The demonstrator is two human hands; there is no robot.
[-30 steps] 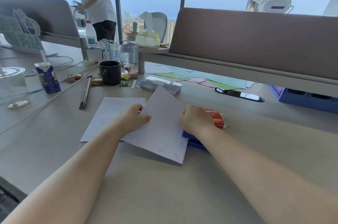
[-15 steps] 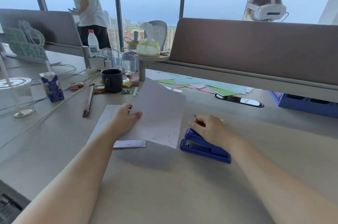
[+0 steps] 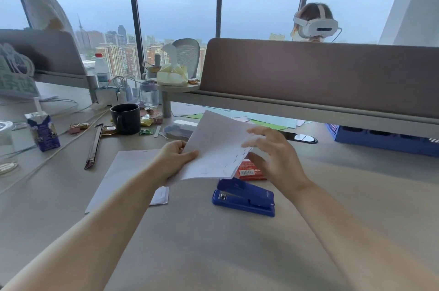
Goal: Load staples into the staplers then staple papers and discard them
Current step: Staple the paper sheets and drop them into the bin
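Stapled papers: white sheaf held up off the desk, tilted, a row of staples along its right edge; lifted clear of the stapler, presumably for checking or for discarding.
Left hand: closed on the sheaf's near-left corner, thumb on top, fingers hidden beneath; it bears the whole weight.
Right hand: open, fingers spread and curved at the sheaf's stapled right edge; fingertips appear to brush the far corner, but contact cannot be told for certain. Likely placed to take or steady that edge.
Stapler: blue, lying on the desk just below the raised sheaf, near of it; closed, mouth toward the left, untouched by either hand.
Staple box: red carton, just beyond the stapler, partly hidden by the right hand; kept close, probably for reloading.
Spare sheets: white paper flat on the desk, left of the stapler, under the left forearm; likely the supply for the next batch.
Desk: pale surface, bare in the near part.
Black mug: far left, upright, well apart from the work.
Coloured papers: far side, spread beneath the partition.
Blue crate: far right, below the partition; perhaps the discard bin, not certain.
Stage: stapling of this sheaf looks finished; discarding not yet done.
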